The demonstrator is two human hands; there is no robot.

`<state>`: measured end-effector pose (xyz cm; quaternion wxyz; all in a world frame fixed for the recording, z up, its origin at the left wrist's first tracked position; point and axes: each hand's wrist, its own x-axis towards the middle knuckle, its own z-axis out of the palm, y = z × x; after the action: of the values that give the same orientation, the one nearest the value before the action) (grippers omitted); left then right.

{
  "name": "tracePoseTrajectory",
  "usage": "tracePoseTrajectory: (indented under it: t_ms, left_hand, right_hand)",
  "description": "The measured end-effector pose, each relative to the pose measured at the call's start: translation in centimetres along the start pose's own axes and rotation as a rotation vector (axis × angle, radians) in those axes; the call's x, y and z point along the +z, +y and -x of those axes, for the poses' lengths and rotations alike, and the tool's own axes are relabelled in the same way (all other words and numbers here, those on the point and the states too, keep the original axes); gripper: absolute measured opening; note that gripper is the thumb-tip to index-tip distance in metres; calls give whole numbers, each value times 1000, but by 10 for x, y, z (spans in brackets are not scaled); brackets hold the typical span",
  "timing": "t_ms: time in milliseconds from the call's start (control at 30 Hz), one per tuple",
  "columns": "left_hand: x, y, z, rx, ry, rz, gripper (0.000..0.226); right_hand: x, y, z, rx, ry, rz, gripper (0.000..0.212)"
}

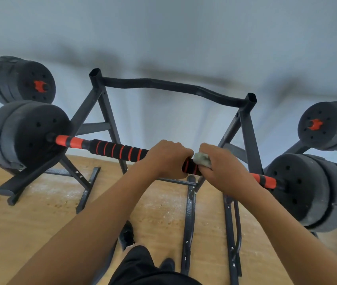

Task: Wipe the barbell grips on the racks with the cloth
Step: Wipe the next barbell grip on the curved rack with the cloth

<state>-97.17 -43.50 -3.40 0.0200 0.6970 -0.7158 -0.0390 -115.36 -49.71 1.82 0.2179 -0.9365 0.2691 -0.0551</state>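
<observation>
Two bare forearms are seen reaching forward from the lower edge of the view to the near barbell (122, 151), which lies across the rack (247, 128) with its long axis running from left, slightly farther, to right, slightly nearer. The left hand (167, 159) is closed around the bar near its middle, just left of a short exposed stretch of foam grip (190, 166). The right hand (223, 171) is clamped on the pale cloth (202, 159), which is pressed against the bar; the two hands sit just beside each other. The long black grip with orange rings is exposed to the left of the left hand, so a wiping stroke along the bar's axis toward that side would probably require the left hand to be shifted; the right hand, carrying the cloth, is judged the working one. Two plate stacks are counted on the near barbell, one at each end (27, 136) (305, 190). Beyond, two further plate stacks (23, 81) (326, 126) are seen; whether they share one bar cannot be told. A curved black bar (171, 87) joins the two rack uprights at the wall (163, 27).
</observation>
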Motion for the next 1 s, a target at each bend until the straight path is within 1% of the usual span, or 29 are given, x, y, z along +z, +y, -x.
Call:
tracePoseTrajectory:
  t_ms: [67,100,167,200,233,267,333,367,400,467,533,567,633,667,700,733,767,833,867,933,1000]
  left_hand:
    - [12,11,8,20,124,-163,24]
    - [19,18,11,-11,163,-182,26]
    - [26,25,13,-96,217,-200,32]
    - [26,26,10,-138,206,-212,35]
    - [23,26,6,-165,175,-217,36]
    - [19,24,3,-184,132,-198,33]
    - [9,20,-4,-187,81,-121,26]
    - [5,19,-8,-186,43,-81,25]
    - [2,17,-12,-187,-25,-30,27]
    - [-8,11,-21,-189,-225,122,30]
    - [-17,1,-31,-182,-411,317,28]
    - [-20,-4,-35,-167,-477,415,26]
    - [-23,-12,-39,-127,-552,545,21]
    - [-23,-14,-39,-108,-553,569,20]
    - [-22,-14,-38,-86,-519,560,20]
    - [-22,-13,-36,-66,-436,498,20]
    - [-19,-12,-33,-50,-308,373,22]
    - [-9,-10,-21,-29,-22,54,33]
    - [-3,-7,-15,-22,76,-60,34]
    - [11,1,-5,-26,179,-147,31]
    - [20,9,-3,-93,196,-175,26]
  right_hand:
    - [-7,11,-18,60,101,-36,17]
    - [-9,15,-27,78,88,-26,16]
    - [-5,17,-40,86,-49,1,19]
    - [-1,16,-42,84,-121,11,21]
    - [4,14,-41,77,-156,19,23]
    - [8,13,-39,78,-152,24,24]
    - [13,11,-36,99,-95,15,20]
    - [14,10,-33,101,-84,23,19]
    - [15,10,-31,103,-83,29,19]
    - [14,6,-25,110,-75,23,21]
    - [13,3,-21,121,-54,26,15]
    - [12,0,-18,118,-60,26,12]
    - [12,-4,-10,110,-101,25,11]
    - [12,-5,-4,110,-125,35,9]
    - [14,-5,2,110,-129,34,9]
    - [15,-4,7,107,-101,22,8]
    - [15,-3,9,102,-40,-7,8]
    - [10,2,2,99,89,-55,13]
    - [7,4,-5,104,137,-61,14]
    - [1,8,-21,129,180,-41,11]
    - [1,13,-36,156,143,-25,11]
